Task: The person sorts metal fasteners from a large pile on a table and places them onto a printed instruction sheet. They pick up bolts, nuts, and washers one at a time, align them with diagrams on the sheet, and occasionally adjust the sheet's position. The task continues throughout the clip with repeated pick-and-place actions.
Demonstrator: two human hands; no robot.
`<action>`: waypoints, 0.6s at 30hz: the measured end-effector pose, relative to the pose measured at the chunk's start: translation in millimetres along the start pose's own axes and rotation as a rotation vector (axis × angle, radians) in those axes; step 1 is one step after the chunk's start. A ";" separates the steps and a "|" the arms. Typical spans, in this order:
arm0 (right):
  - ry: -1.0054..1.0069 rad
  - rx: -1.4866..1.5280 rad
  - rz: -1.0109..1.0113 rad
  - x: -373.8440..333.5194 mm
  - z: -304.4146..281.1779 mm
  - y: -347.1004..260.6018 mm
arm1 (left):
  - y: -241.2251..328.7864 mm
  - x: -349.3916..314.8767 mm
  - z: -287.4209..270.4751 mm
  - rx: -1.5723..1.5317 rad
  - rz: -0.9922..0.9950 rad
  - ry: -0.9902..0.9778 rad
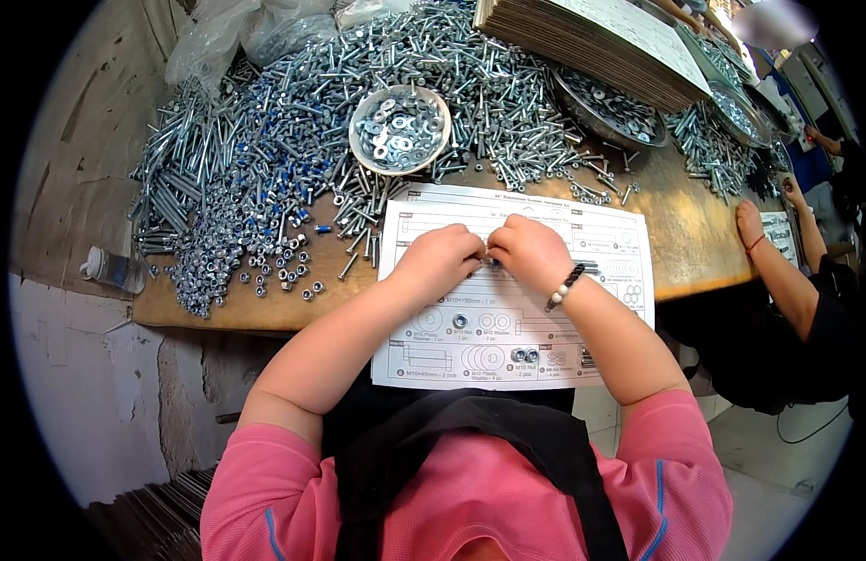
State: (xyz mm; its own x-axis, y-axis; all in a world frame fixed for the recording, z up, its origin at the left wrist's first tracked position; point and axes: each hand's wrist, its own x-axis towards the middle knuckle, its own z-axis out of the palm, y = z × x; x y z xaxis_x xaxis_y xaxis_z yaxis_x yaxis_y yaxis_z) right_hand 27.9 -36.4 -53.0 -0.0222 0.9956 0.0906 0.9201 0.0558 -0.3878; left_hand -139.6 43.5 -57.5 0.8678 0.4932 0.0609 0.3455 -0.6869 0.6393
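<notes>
A printed paper sheet [409, 323] with part drawings lies at the table's front edge, under both hands. My left hand [444, 259] is closed, its fingertips pinched together over the upper middle of the sheet. Close beside it my right hand [534, 252] is closed too, with a beaded bracelet [565, 286] on the wrist. A small dark bit shows under the fingertips, too hidden to name. On the sheet sit a single nut [461, 321], a pair of nuts [524, 355] and, right of my right hand, some bolts [586, 268].
Behind the sheet spreads a large heap of bolts [293, 131], with loose nuts [204, 271] at left. A bowl of washers [400, 170] stands among them. Stacked printed sheets [592, 51] and a metal bowl [652, 138] are at right, near another person's arm [779, 271].
</notes>
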 end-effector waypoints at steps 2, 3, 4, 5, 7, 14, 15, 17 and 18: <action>0.045 0.017 -0.011 -3.6 2.5 0.5 | 2.8 1.6 2.0 0.018 -0.010 0.000; 0.109 -0.007 -0.061 -7.0 -0.3 0.1 | 5.8 2.0 -1.3 0.000 -0.015 0.029; 0.105 -0.050 -0.079 -10.5 -2.2 -1.6 | 6.8 2.9 -3.2 -0.018 -0.020 0.059; 0.101 -0.095 -0.101 -14.6 -4.5 -4.3 | 2.5 4.9 -0.1 0.002 0.015 0.151; 0.129 -0.158 -0.201 -23.6 -0.4 -6.4 | -5.7 4.2 6.3 0.117 0.098 0.217; 0.157 -0.202 -0.184 -32.1 -3.1 -5.4 | -7.2 -12.6 9.8 0.045 0.165 0.242; 0.138 -0.215 -0.152 -32.9 -1.3 -3.6 | -5.6 -13.3 8.1 0.013 0.143 0.239; 0.125 -0.221 -0.152 -33.1 0.3 -3.0 | 3.7 -10.1 7.6 -0.060 0.070 0.203; 0.118 -0.226 -0.155 -33.1 0.9 -2.7 | 7.8 -7.7 8.9 -0.098 0.034 0.187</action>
State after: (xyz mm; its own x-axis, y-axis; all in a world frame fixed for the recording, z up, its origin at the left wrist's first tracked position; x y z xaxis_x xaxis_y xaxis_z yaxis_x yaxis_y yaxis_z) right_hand 25.8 -69.4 -55.8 -0.1353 0.9603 0.2439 0.9733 0.1749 -0.1486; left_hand -140.4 29.6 -59.7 0.7939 0.5674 0.2187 0.2732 -0.6541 0.7053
